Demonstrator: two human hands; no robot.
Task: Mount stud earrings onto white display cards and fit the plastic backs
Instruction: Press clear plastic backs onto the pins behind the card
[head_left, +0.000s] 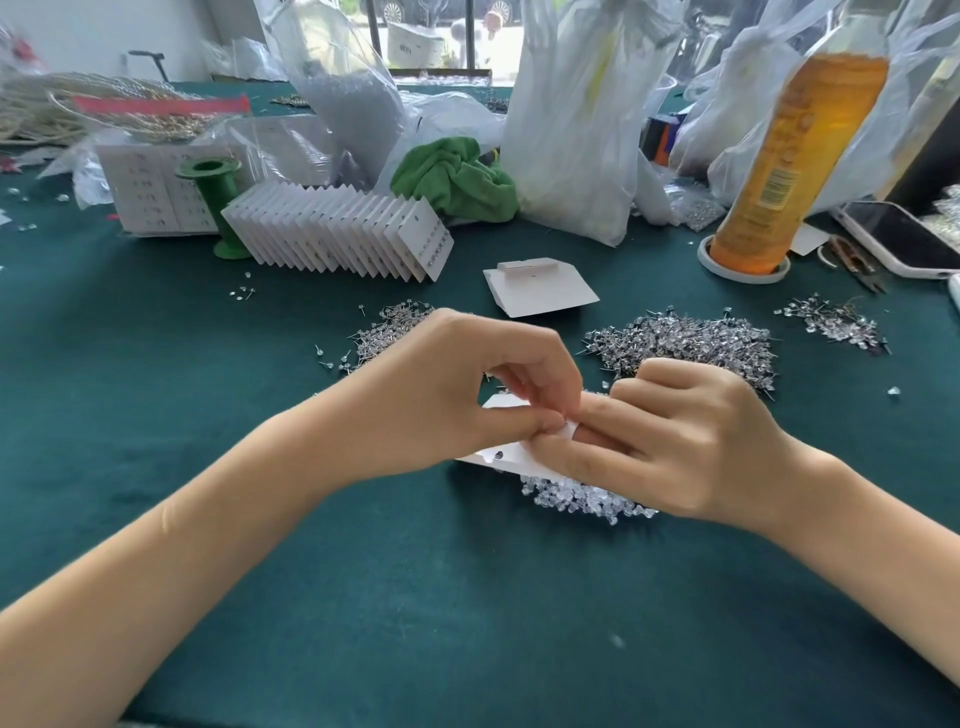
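Note:
Both hands meet over a white display card (506, 453) held just above the green table. My left hand (457, 389) pinches the card's upper edge between thumb and fingers. My right hand (670, 441) grips the card from the right, with its fingertips against the left hand's. One dark stud shows on the card near its lower left. A heap of clear plastic backs (582, 498) lies under the card. Piles of stud earrings (691, 343) lie to the right and more studs (387, 332) behind my left hand.
A row of finished cards (337, 234) stands at the back left beside a green spool (215, 208). A blank card (540, 288) lies in the middle. An orange bottle (784, 156), a phone (904, 239), plastic bags (571, 119) and a green cloth (457, 179) crowd the back.

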